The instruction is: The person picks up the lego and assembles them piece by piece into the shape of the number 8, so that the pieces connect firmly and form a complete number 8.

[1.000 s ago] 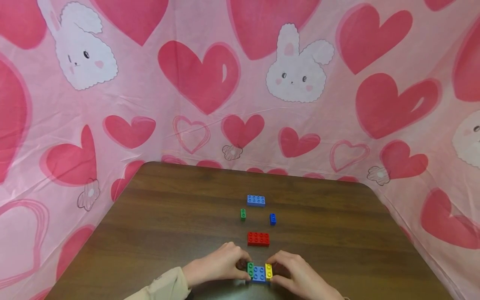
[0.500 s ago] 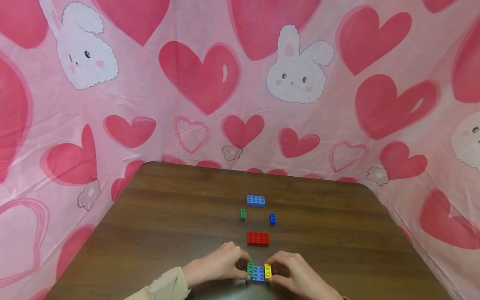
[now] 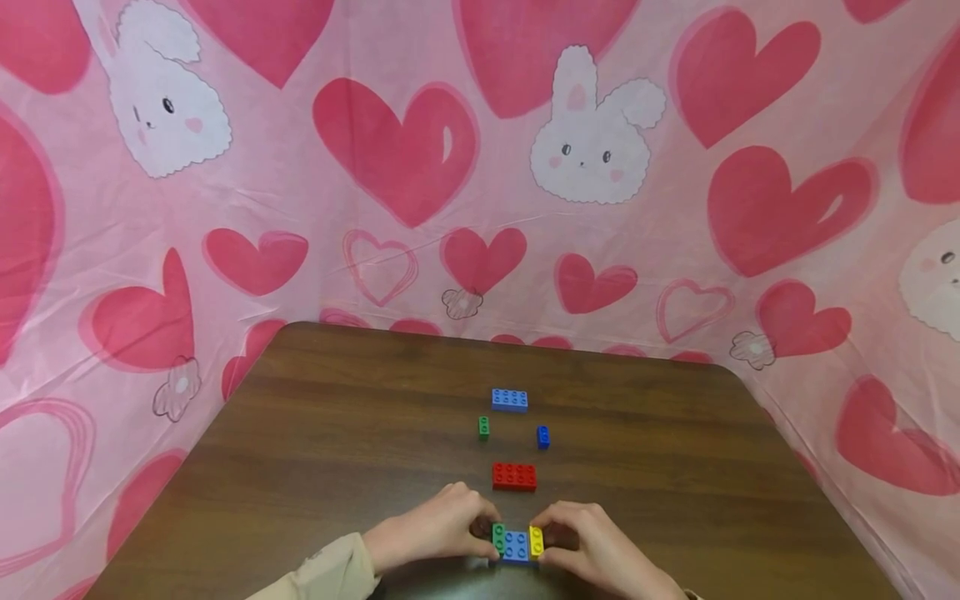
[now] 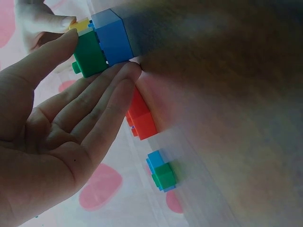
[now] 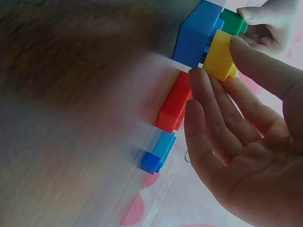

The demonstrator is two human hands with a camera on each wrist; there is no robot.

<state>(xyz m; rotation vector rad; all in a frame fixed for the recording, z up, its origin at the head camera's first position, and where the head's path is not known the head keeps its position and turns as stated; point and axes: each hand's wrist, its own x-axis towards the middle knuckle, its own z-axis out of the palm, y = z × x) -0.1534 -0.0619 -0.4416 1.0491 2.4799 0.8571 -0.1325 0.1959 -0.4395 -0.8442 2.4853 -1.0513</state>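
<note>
A larger blue brick [image 3: 516, 546] lies near the table's front edge with its studs up. At its left end is a green two-stud brick [image 3: 498, 541], pinched between the thumb and fingers of my left hand [image 3: 442, 527]. My right hand [image 3: 596, 546] pinches a yellow two-stud brick [image 3: 536, 542] at the right end. In the right wrist view, blue studs show in a narrow gap under the yellow brick [image 5: 219, 55]. The left wrist view has the green brick [image 4: 90, 54] against the studded side of the blue brick [image 4: 113, 38].
Beyond the hands lies a red brick [image 3: 514, 477] on the brown table [image 3: 360, 417]. Farther back are a small green brick [image 3: 483, 427], a small dark blue brick [image 3: 543, 437] and a light blue brick [image 3: 510, 399]. A pink heart-patterned cloth [image 3: 502, 192] hangs behind the table.
Both hands keep their grip at the ends of the blue brick. The yellow brick shifts only very slightly with the right fingertips. The other bricks have not moved.
</note>
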